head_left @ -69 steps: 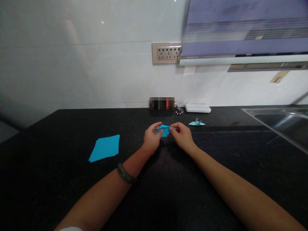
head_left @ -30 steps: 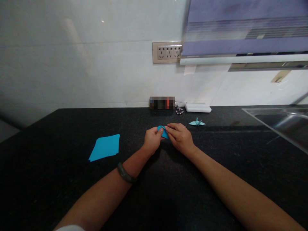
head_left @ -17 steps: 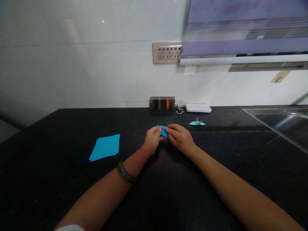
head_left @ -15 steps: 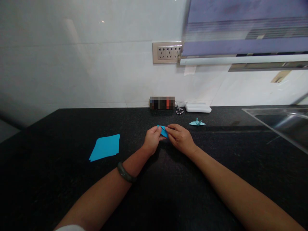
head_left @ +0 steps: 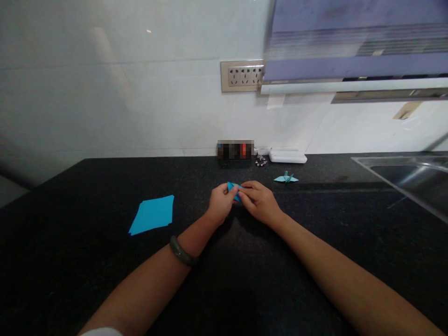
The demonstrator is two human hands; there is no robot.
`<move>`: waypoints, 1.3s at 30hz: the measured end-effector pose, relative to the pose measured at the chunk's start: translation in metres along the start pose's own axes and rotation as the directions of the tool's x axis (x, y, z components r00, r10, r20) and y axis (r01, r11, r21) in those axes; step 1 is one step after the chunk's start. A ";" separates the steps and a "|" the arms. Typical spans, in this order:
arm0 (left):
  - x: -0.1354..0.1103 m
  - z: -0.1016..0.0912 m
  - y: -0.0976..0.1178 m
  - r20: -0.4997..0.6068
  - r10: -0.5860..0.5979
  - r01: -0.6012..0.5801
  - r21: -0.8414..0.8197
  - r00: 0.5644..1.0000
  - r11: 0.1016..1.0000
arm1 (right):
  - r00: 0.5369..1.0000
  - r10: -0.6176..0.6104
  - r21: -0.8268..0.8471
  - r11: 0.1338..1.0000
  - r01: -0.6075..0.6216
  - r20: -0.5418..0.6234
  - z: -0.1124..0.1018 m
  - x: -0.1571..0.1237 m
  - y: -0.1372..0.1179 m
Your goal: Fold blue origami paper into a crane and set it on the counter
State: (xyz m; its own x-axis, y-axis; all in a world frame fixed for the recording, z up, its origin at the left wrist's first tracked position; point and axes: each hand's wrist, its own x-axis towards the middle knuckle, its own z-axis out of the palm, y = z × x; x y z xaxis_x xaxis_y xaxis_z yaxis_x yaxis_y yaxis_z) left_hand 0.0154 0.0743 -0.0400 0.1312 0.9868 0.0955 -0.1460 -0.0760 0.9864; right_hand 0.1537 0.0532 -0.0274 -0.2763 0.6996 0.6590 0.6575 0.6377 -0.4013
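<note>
Blue folded paper (head_left: 230, 185) in the head view is right of the paper stack (head_left: 152, 214). Long axis: far left to near right; one corner points far left. Left hand (head_left: 220, 202) pinches it, thumb uppermost; right hand (head_left: 262, 201) grips its right side.

Folded sheet (head_left: 230, 186): matt paper. Countertop (head_left: 213, 298): smooth, semi-glossy. Sink (head_left: 415, 176): shiny metal.

Dim light, small glare spot on the wall (head_left: 147, 98), blurry left edge
</note>
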 end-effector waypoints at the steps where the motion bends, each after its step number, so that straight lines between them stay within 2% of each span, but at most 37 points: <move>1: 0.001 -0.001 -0.001 0.000 0.010 -0.010 0.017 1.000 1.000 | 0.997 0.069 0.062 0.996 -0.067 -0.029 0.000 0.001 0.001; 3: 0.002 -0.004 -0.003 -0.001 0.036 -0.036 0.070 0.999 0.997 | 0.963 0.265 0.214 0.944 -0.250 -0.043 0.001 0.004 0.004; 5: 0.004 -0.006 -0.003 0.003 0.068 -0.068 0.140 0.998 0.988 | 0.899 0.435 0.364 0.830 -0.422 0.050 0.002 0.005 0.010; 8: 0.004 -0.007 -0.002 0.005 0.100 -0.098 0.232 0.995 0.968 | 0.861 0.473 0.437 0.744 -0.505 0.189 0.006 0.005 0.016; 10: 0.004 -0.007 -0.001 0.001 0.103 -0.100 0.247 0.995 0.964 | 0.841 0.484 0.472 0.698 -0.538 0.242 0.008 0.004 0.017; 15: 0.004 -0.004 -0.003 -0.021 0.088 -0.085 0.129 0.996 0.988 | 0.776 0.543 0.587 0.529 -0.614 0.322 0.012 0.002 0.012; 21: 0.006 -0.004 -0.005 0.043 0.020 -0.020 -0.004 0.999 1.000 | 0.719 0.602 0.679 0.367 -0.636 0.348 0.014 0.002 0.009; 25: 0.003 -0.003 -0.003 0.038 -0.053 0.054 -0.021 0.998 0.998 | 0.696 0.632 0.708 0.315 -0.632 0.340 0.015 0.002 0.009; 30: -0.001 0.001 0.004 0.025 -0.107 0.109 -0.067 0.994 0.992 | 0.678 0.664 0.723 0.294 -0.625 0.316 0.018 0.001 0.010; 35: -0.003 0.001 0.007 -0.005 -0.149 0.149 0.010 0.989 0.989 | 0.675 0.681 0.721 0.312 -0.618 0.284 0.020 0.000 0.009; 39: -0.003 0.000 0.006 0.028 -0.171 0.172 -0.019 0.985 0.985 | 0.693 0.675 0.709 0.359 -0.608 0.253 0.019 0.000 0.007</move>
State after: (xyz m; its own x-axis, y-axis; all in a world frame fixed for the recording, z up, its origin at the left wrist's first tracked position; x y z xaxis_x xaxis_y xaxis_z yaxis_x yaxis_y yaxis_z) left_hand 0.0141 0.0710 -0.0348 0.1821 0.9807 -0.0708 -0.1398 0.0971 0.9854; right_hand 0.1450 0.0637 -0.0422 0.0749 0.9969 0.0251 -0.0929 0.0320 -0.9952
